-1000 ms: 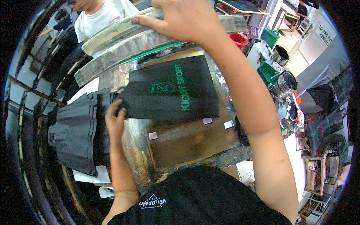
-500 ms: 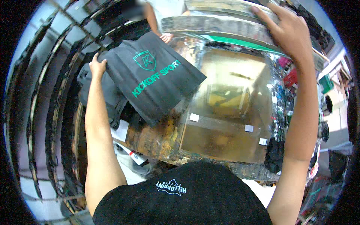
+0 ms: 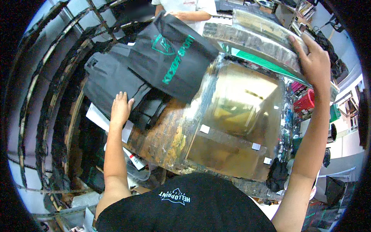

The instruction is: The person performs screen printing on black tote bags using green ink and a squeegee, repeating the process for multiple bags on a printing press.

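Note:
My left hand (image 3: 121, 108) lies with fingers stretched out on a pile of plain black fabric bags (image 3: 112, 71) at the left. My right hand (image 3: 313, 63) is wrapped round the right end of a raised screen printing frame (image 3: 251, 42), whose green underside shows below its edge. Beyond my left hand, a black bag with a green shield and lettering (image 3: 181, 58) is lifted at its far end, next to a co-worker's arm (image 3: 191, 15). That person's grip is hidden behind the bag. Beneath the frame lies a shiny brown printing board (image 3: 228, 154) with small white tabs.
The board rests on a paint-stained wooden table (image 3: 158, 131). Curved dark racks (image 3: 50, 116) rise along the left. A black rag (image 3: 277, 174) sits at the board's near right corner. Red (image 3: 304, 101) and green containers (image 3: 334, 113) stand at the right.
My left hand has let go of the printed bag and come down nearer, onto the plain bags. The printed bag has moved farther away and to the right. My right hand still holds the frame up.

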Available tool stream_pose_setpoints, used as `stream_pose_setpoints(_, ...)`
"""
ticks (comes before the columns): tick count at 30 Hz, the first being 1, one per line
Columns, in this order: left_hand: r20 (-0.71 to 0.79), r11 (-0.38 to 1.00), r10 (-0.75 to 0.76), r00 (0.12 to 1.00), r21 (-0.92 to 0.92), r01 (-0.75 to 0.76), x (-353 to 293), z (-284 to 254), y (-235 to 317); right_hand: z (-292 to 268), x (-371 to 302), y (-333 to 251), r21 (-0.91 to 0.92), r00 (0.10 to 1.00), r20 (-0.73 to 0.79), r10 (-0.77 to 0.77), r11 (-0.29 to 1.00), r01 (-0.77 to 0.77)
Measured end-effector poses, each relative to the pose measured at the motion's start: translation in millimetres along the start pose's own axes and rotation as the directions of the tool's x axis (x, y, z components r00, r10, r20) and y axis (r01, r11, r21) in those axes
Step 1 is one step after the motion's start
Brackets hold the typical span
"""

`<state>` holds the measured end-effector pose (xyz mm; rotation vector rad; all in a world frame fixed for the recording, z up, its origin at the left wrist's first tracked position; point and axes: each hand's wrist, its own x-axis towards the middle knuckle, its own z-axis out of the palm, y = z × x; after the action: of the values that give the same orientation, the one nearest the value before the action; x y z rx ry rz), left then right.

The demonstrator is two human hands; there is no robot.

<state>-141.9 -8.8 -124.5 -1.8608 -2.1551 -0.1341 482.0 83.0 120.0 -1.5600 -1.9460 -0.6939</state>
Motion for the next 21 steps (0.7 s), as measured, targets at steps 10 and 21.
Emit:
stream_pose_setpoints(10,0.112,0.999,0.046,0.993,0.019,-0.048,21,-34,-2,-12,-14,-28,0.008,0.996,-0.09,-0.01,1.0,0.011)
stream_pose_setpoints(21,0.145,0.797,0.408,0.901,-0.538,-0.275,39,-62,136,-15,-2,-23,0.02,0.999,-0.03,0.03,0.999,-0.03)
